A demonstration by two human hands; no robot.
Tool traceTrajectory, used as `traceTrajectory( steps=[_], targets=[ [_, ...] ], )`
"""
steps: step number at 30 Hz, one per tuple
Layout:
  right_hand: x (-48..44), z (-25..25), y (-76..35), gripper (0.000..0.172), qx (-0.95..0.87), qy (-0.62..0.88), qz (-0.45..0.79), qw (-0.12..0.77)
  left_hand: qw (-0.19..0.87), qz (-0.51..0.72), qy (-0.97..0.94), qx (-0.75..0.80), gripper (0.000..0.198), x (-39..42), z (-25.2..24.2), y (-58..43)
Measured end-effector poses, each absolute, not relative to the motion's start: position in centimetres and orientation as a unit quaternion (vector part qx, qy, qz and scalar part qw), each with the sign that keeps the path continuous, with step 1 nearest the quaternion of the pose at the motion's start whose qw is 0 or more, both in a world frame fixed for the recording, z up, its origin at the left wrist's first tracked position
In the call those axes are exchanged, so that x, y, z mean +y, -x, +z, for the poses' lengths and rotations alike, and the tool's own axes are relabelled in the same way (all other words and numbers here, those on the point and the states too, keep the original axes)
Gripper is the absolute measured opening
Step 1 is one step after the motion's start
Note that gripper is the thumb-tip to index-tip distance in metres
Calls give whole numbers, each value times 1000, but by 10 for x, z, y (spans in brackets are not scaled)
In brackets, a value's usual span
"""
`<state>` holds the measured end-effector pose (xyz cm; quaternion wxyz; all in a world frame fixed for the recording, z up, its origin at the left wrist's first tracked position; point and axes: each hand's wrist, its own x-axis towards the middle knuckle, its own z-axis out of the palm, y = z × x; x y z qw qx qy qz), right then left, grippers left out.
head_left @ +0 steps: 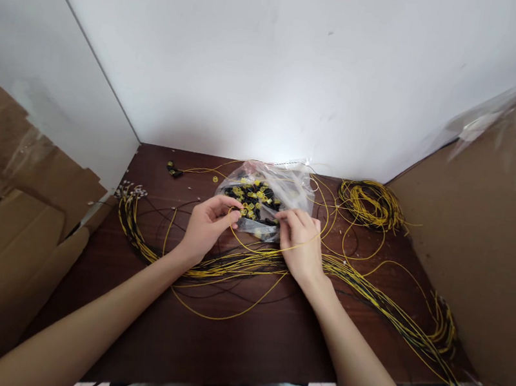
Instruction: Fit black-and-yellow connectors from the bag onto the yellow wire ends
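Note:
A clear plastic bag lies open on the dark table, holding many small black and yellow connector pieces. At its left edge, my left hand is closed, thumb and forefinger pinching a thin yellow wire that loops down to the right. My right hand reaches over the bag's right side, fingers curled together close to the pieces. What its fingertips grip, if anything, is too small to make out. Beneath both wrists runs a long bundle of yellow and black wires.
A coil of yellow and black wires sits at the back right. Near the back left are a black connector and a small yellow piece. Cardboard stands left, another cardboard panel right. Wires hang over the table's right front edge.

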<state>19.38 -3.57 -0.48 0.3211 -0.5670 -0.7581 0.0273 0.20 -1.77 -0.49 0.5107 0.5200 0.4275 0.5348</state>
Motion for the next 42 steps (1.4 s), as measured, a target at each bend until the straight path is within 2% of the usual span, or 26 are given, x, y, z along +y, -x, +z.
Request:
traceTrajectory(
  steps=[6, 12, 16, 27, 33, 42],
  targets=[
    [-35, -5, -194, 21, -758, 586, 16, 286, 512, 534, -519, 427, 11, -18, -4, -2],
    [-35, -6, -192, 26, -761, 598, 8, 252, 512, 532, -519, 431, 12, -19, -2, -3],
    [-36, -5, -191, 22, -763, 600, 7, 238, 513, 536, -513, 431, 11, -19, -1, -4],
    [-35, -7, -192, 11, -764, 587, 14, 268, 510, 532, -522, 429, 10, -19, -1, -4],
    [-39, -3, -186, 19, -785, 526, -7, 326, 509, 530, -520, 435, 11, -19, -1, -3],
    [-27, -16, -176, 20, -789, 492, 35, 366, 508, 536, -517, 433, 11, -20, 0, -5]
  ],
)
